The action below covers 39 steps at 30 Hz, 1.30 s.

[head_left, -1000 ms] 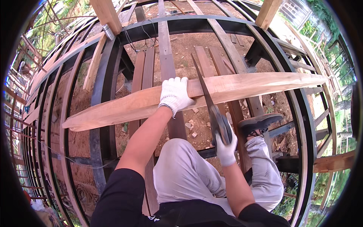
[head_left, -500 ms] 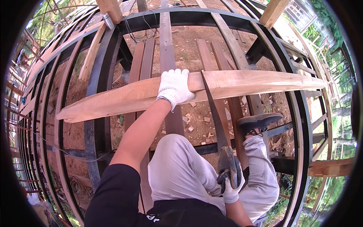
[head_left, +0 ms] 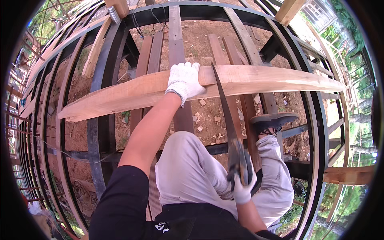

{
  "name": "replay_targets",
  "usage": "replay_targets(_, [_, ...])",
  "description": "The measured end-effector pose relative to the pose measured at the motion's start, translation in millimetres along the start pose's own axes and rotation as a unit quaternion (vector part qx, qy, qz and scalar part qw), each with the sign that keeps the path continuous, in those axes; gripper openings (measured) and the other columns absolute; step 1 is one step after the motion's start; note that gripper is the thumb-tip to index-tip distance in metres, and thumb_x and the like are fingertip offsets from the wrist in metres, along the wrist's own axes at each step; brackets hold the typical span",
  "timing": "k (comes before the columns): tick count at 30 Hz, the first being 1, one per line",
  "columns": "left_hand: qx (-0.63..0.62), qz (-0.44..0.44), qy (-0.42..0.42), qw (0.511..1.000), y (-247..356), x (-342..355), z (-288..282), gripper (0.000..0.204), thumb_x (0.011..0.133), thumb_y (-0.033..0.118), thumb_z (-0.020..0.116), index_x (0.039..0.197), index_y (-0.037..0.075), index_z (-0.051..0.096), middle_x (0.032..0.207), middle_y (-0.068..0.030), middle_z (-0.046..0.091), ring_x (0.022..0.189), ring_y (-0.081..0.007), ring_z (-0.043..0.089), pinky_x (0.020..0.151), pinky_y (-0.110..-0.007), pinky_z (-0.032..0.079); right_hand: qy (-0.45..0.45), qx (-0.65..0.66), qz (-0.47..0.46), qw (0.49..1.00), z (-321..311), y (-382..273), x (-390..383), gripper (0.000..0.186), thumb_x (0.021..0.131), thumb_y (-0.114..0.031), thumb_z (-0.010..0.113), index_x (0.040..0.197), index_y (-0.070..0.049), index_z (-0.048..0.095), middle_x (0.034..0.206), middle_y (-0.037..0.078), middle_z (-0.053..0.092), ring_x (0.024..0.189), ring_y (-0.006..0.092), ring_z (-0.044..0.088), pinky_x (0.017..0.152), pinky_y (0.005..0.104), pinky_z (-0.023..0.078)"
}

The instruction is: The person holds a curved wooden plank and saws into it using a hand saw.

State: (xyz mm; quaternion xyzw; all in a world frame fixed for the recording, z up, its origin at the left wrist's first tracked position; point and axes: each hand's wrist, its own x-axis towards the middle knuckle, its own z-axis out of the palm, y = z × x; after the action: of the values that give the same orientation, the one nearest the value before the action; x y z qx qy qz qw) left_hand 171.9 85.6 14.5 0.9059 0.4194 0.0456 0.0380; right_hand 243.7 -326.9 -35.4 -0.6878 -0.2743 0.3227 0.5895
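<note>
A long, thick timber beam (head_left: 272,82) lies crosswise in front of me on the frame. My left hand (head_left: 185,81), in a white knit glove, is closed over its far edge, left of the saw. A handsaw (head_left: 227,108) with a dark tapering blade rests across the beam just right of that hand, its tip poking past the far edge. In a white and dark glove, my right hand (head_left: 243,188) grips the saw's handle near my right thigh. Whether the blade sits in a cut I cannot tell.
Black metal beams (head_left: 105,80) and wooden joists (head_left: 245,38) form an open framework over bare soil. Wood chips (head_left: 217,119) are scattered below. My right shoe (head_left: 272,121) is near the beam. A metal flask (head_left: 114,15) and dark cables (head_left: 138,28) are at the far left.
My right hand has pushed the saw slightly forward, so its tip reaches farther past the beam. My left hand keeps its hold. The view has shifted a little.
</note>
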Motion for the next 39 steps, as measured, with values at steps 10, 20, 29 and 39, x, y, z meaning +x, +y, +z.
replay_targets(10, [-0.013,0.015,-0.003,1.000,18,5,-3,0.081,0.071,0.060,0.085,0.133,0.012,0.064,0.121,-0.0140,0.069,0.120,-0.0304,0.066,0.104,-0.044,0.049,0.040,-0.062,-0.196,0.978,94,-24,239,0.057,0.093,-0.004,0.073,0.148,0.004,0.060,0.117,0.014,0.078,0.100,0.0138,0.072,0.090,0.0347,0.057])
replay_targets(20, [0.000,-0.001,0.005,1.000,-2,-3,-4,0.082,0.071,0.055,0.084,0.138,0.012,0.063,0.122,-0.0142,0.069,0.118,-0.0316,0.066,0.104,-0.045,0.049,-0.004,-0.036,-0.061,0.997,-1,-19,-13,0.077,0.088,-0.020,0.070,0.155,0.012,0.048,0.143,0.025,0.067,0.125,0.0282,0.070,0.105,0.0398,0.054])
replay_targets(29, [-0.018,0.008,0.003,1.000,18,9,2,0.079,0.069,0.061,0.088,0.128,0.013,0.066,0.123,-0.0134,0.069,0.119,-0.0301,0.065,0.104,-0.044,0.047,0.071,-0.038,-0.221,0.972,96,-21,224,0.044,0.093,0.003,0.071,0.137,0.007,0.065,0.120,0.010,0.076,0.106,0.0152,0.069,0.097,0.0337,0.055])
replay_targets(39, [0.006,-0.007,0.019,1.000,2,2,-2,0.075,0.070,0.057,0.084,0.128,0.014,0.065,0.120,-0.0129,0.070,0.117,-0.0296,0.066,0.100,-0.044,0.048,0.027,-0.038,-0.122,0.991,-4,-11,-19,0.079,0.093,-0.031,0.071,0.155,0.011,0.048,0.127,0.018,0.075,0.073,0.0082,0.066,0.071,0.0257,0.054])
